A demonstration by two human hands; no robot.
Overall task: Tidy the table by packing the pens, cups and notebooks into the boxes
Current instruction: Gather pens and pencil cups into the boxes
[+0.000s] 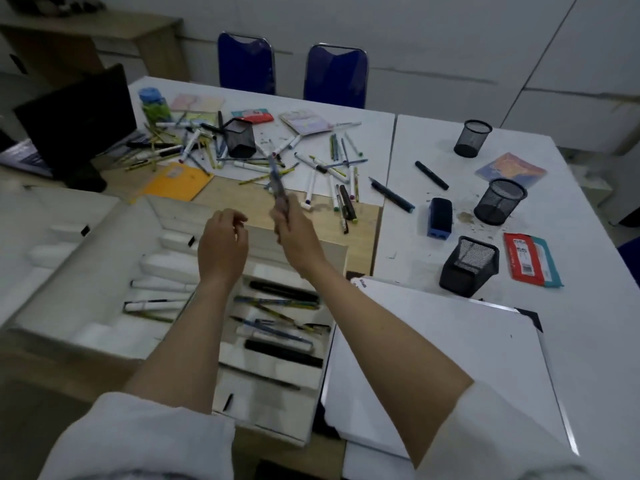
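Right hand (294,223) has its fingers clamped on a blurry pen (277,178) above the open box (332,258) at the tabletop's near edge, left hand (223,244) loosely curled and empty, so next it probably just lowers it in with the others.

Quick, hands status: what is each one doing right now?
Left hand: open, fingers loosely curled, holding nothing.
Right hand: gripping a pen.

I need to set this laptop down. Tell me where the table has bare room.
Bare patches: the white tabletop between the notebook and the round mesh cup, and the closed white box lid near you. Crowded: the pen pile around the square mesh cup.
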